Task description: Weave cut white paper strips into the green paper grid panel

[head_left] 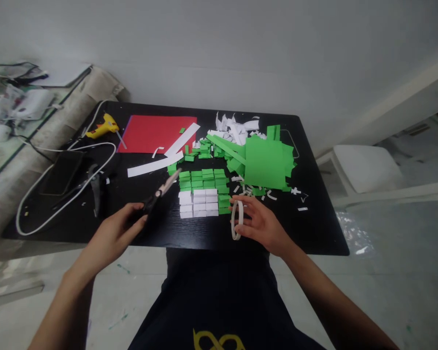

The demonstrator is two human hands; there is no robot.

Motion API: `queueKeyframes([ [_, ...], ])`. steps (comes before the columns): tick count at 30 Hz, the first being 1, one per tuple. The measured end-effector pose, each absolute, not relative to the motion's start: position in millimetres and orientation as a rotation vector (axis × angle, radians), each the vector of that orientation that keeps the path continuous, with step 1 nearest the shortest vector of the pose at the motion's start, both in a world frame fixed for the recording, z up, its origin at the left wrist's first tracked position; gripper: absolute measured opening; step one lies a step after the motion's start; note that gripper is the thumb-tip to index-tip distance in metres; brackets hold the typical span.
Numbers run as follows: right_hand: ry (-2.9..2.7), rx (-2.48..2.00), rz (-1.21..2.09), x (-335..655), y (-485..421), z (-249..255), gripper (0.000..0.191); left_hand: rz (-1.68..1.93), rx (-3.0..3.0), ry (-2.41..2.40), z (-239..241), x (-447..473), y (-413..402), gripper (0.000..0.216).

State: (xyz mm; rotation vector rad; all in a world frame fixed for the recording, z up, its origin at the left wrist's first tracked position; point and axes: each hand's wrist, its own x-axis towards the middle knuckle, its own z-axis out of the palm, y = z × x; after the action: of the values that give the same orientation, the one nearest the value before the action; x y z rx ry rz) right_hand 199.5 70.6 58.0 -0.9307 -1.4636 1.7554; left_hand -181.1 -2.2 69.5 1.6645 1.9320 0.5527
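My left hand is closed round the black handles of a pair of scissors, whose blades point up and right toward the paper blocks. My right hand holds a white roll of tape upright on its edge at the near side of the black table. Between the hands lie rows of small folded paper blocks, green ones behind and white ones in front.
Green paper sheets and scraps and white offcuts are piled at the back right. A red sheet with white strips lies at the back. A yellow glue gun, a white cable and pliers occupy the left.
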Motion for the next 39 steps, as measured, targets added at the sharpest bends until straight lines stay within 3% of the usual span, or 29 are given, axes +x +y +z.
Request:
queueKeyframes([
  [14, -1.514, -0.950, 1.693, 197, 69, 69, 0.053, 0.466, 1.846, 1.783, 82, -126, 13, 0.048],
  [27, -1.575, -0.861, 1.764, 197, 69, 73, 0.048, 0.433, 1.962, 1.610, 80, -124, 14, 0.029],
  [33, -1.567, -0.813, 1.843, 199, 70, 72, 0.054, 0.336, 2.019, 1.554, 82, -122, 15, 0.008],
  [39, -1.631, -0.842, 1.894, 202, 72, 75, 0.057, 0.237, 2.096, 1.532, 88, -126, 17, 0.008],
])
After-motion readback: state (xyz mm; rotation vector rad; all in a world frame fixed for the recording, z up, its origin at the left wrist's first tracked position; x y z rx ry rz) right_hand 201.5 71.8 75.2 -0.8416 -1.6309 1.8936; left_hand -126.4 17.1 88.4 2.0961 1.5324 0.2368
